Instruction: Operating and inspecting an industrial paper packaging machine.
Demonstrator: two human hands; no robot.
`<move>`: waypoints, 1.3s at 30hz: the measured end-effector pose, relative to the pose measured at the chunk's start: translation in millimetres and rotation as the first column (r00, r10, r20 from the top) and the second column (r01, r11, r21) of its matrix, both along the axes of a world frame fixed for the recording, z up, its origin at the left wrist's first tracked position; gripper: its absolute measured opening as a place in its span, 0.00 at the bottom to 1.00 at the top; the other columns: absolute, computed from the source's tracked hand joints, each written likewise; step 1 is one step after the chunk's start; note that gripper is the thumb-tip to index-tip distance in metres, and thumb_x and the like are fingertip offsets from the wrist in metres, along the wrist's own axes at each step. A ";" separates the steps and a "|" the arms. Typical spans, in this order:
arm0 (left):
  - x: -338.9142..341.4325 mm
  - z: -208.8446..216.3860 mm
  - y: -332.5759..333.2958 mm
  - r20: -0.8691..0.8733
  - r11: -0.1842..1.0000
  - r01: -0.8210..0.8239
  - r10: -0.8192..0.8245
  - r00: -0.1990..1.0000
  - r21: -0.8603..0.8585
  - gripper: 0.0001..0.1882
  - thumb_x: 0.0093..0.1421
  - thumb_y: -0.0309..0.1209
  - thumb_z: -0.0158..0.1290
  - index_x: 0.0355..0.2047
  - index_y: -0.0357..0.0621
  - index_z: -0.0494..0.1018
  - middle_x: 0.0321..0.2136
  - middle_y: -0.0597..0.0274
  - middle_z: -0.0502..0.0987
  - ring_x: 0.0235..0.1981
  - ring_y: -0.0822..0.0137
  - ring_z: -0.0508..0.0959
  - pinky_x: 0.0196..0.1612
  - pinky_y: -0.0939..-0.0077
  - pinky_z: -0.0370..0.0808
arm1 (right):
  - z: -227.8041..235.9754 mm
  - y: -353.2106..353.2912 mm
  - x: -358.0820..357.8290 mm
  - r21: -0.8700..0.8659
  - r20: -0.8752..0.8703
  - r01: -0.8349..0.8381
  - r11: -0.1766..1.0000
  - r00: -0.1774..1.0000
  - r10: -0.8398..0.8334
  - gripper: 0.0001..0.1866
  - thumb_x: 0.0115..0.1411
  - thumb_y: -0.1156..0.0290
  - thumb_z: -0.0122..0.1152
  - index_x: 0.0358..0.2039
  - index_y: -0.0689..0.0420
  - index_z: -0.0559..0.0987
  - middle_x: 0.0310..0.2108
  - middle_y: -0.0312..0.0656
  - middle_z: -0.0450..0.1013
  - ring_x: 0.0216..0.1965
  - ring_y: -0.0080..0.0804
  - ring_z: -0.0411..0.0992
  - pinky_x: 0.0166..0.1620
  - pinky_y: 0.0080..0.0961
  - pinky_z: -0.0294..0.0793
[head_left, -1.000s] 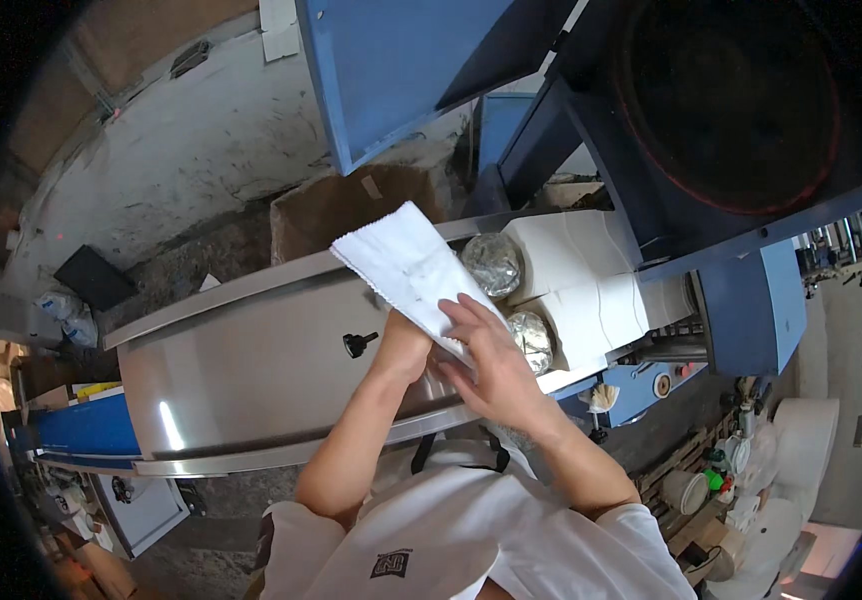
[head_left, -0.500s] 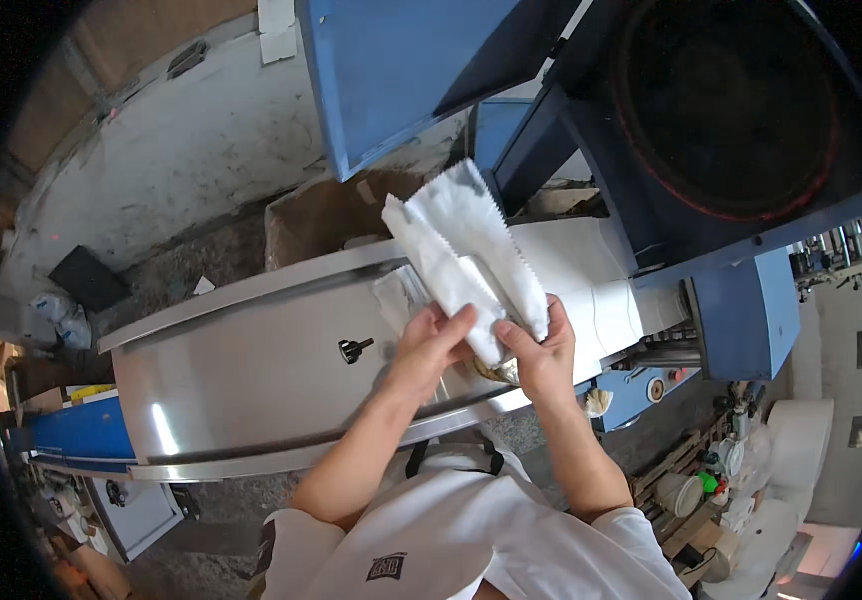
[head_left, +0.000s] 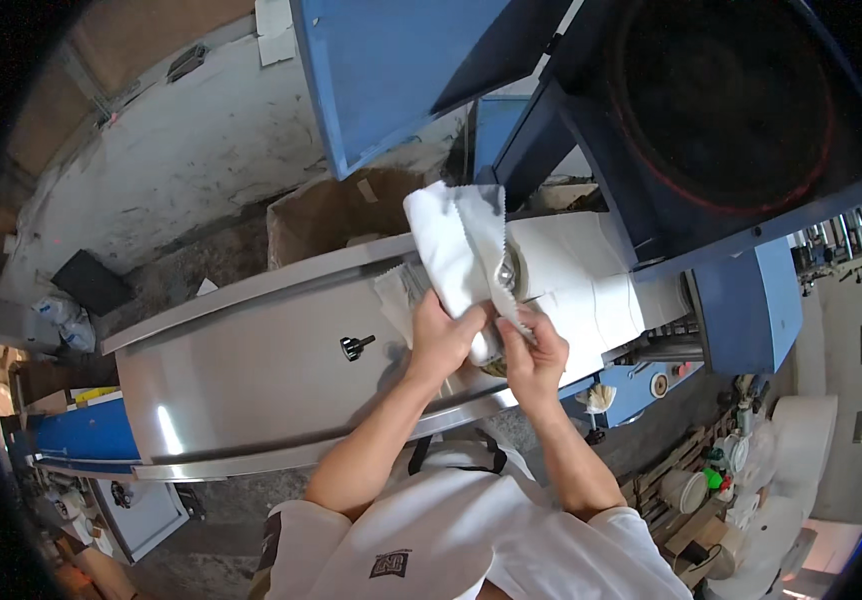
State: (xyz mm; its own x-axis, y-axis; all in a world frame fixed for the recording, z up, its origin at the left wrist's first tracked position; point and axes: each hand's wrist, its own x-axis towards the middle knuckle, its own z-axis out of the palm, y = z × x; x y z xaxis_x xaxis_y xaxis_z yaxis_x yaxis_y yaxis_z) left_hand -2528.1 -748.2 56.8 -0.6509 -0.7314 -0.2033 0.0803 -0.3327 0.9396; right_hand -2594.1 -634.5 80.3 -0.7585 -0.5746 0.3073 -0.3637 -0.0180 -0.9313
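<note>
Head view: white zigzag-edged bundle (head_left: 437, 240) up over the shiny surface (head_left: 251, 365), pinched low by nearly closed fingers of left hand (head_left: 440, 335) and right hand (head_left: 535, 358). Likely light, soft and floppy; best held gently by both sides.

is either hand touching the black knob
No, the left hand and right hand both hold the white packet, apart from the black knob.

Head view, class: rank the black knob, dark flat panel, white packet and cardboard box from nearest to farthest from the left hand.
1. White packet: held in the left hand.
2. Black knob: just to its left.
3. Cardboard box: upper left.
4. Dark flat panel: far left.
</note>
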 end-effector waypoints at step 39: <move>53.1 43.0 21.6 -0.058 0.703 0.708 -0.711 0.701 -0.064 0.25 0.61 0.42 0.59 0.47 0.31 0.72 0.36 0.62 0.78 0.37 0.75 0.75 0.40 0.76 0.73 | 75.6 -6.3 -65.5 0.050 0.482 -0.115 0.992 0.873 0.077 0.21 0.59 0.71 0.66 0.51 0.62 0.74 0.32 0.39 0.79 0.30 0.21 0.76 0.32 0.19 0.74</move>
State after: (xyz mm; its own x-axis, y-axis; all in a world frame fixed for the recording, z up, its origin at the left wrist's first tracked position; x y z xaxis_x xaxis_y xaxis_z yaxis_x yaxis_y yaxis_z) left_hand -2475.0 -726.6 99.8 -0.9916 -0.0526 -0.1178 -0.0979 -0.2878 0.9527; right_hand -2659.6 -640.8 155.9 -0.7416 -0.6589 -0.1261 0.1268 0.0470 -0.9908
